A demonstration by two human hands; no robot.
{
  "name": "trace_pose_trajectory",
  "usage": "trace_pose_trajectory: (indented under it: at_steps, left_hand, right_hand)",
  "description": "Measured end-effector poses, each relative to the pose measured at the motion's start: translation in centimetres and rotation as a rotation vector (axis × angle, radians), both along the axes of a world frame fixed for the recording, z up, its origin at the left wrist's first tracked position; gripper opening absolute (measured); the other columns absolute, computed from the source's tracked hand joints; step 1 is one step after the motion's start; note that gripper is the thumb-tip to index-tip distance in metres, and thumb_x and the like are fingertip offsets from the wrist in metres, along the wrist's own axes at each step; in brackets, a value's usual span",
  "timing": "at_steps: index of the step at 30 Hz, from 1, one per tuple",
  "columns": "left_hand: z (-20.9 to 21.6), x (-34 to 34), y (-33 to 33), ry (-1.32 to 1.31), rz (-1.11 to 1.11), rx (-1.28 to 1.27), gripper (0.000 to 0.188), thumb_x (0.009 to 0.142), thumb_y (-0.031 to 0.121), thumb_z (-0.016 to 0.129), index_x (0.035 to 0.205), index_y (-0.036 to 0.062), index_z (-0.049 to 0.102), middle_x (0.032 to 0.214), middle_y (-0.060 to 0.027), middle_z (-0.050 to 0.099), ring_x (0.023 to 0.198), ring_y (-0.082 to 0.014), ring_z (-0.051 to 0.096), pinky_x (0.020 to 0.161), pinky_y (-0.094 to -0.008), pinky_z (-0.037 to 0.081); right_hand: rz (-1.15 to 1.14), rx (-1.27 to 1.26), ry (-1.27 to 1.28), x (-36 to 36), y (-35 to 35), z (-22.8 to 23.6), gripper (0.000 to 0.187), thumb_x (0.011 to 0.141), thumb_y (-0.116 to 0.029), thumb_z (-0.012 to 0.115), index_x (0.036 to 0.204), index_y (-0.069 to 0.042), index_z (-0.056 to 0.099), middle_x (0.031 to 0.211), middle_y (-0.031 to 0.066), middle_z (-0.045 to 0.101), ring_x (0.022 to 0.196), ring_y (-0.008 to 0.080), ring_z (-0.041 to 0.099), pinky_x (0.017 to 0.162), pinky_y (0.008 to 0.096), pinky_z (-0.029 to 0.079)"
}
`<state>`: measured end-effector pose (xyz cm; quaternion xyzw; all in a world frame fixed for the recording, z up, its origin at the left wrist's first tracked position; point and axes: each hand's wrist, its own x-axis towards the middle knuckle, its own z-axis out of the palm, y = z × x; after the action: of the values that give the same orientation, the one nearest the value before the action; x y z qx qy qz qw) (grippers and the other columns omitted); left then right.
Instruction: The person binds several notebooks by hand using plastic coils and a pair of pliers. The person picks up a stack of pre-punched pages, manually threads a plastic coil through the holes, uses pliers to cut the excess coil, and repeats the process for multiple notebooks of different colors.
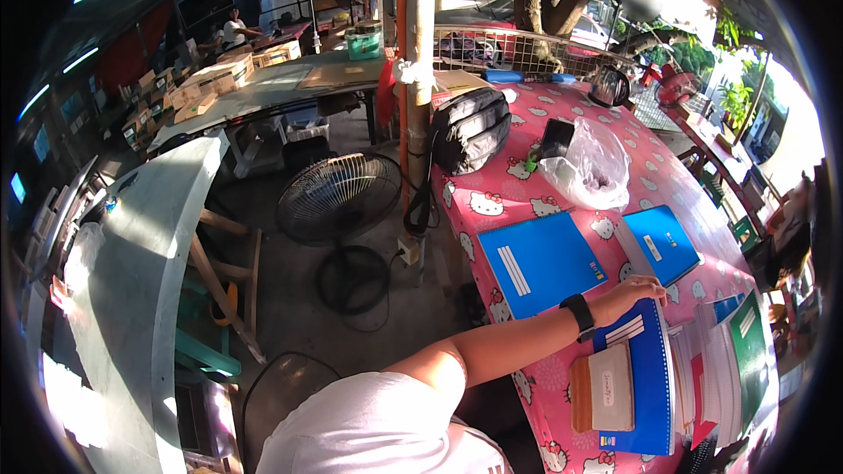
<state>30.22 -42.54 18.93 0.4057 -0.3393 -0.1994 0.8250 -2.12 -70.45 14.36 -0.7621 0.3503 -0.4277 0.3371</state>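
My left hand (634, 293), with a black watch (578, 317) on its wrist, reaches across to the right. Its bent fingers are closed at the top corner of a dark blue spiral notebook (654, 386); the fingertips show only in part. On that notebook rests a small stack of worn, brown-edged pads (610, 388) with a pale label. Just beyond the hand lie a bright blue spiral notebook (540, 262) and a smaller blue notebook (660, 244), both flat. Upright books and papers (716, 369), one with a green cover, stand close on the right. My right hand is out of view.
The pink patterned tablecloth (492, 184) also bears a clear plastic bag (590, 167), a black-and-grey backpack (471, 130) and an electric kettle (608, 86). Left of the table stand a pole (421, 53) and a black floor fan (341, 202). A grey-green table (140, 254) runs along the left.
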Motion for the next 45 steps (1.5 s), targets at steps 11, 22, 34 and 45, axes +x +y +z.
trace_pose_trajectory:
  at_steps: [11,22,34,45]
  left_hand:
    - [-0.6,-0.2,0.1,-0.489,0.677,0.007,0.047,0.084,0.013,0.059,0.127,0.0024,0.045,0.116,-0.0110,0.052,0.107,-0.0212,0.047,0.089,-0.0333,0.041]
    - [2.3,-14.0,-4.9,-1.426,0.508,0.402,0.061,0.074,0.039,0.069,0.126,0.0130,0.052,0.094,-0.0041,0.059,0.094,-0.0236,0.055,0.107,-0.0615,0.006]
    - [1.8,-15.9,-6.5,-1.298,0.543,0.388,0.034,0.066,0.033,0.071,0.093,0.0126,0.062,0.084,-0.0032,0.052,0.092,-0.0234,0.052,0.106,-0.0634,0.010]
    - [2.1,-16.8,-6.4,-1.248,0.471,0.348,0.040,0.069,0.023,0.068,0.105,0.0084,0.060,0.089,-0.0040,0.052,0.099,-0.0224,0.052,0.104,-0.0685,0.007]
  right_hand:
    - [-0.273,-0.229,-0.004,-31.2,-26.5,5.3,0.024,0.087,-0.018,0.054,0.105,-0.003,0.056,0.100,0.0162,0.062,0.091,0.0326,0.061,0.083,0.0406,0.048]
    - [0.056,0.275,-0.309,-7.5,8.3,7.7,0.038,0.089,-0.022,0.056,0.123,-0.007,0.048,0.076,-0.0033,0.042,0.056,0.0036,0.037,0.050,0.0194,0.032]
    - [0.498,0.431,-0.225,-1.6,10.9,8.1,0.033,0.094,-0.008,0.047,0.126,-0.004,0.045,0.082,-0.0025,0.045,0.057,0.0021,0.039,0.047,0.0166,0.033]
    - [0.097,-0.168,-0.676,-17.2,3.1,19.0,0.046,0.096,-0.019,0.049,0.138,-0.004,0.035,0.085,-0.0034,0.048,0.057,-0.0016,0.033,0.044,0.0124,0.028]
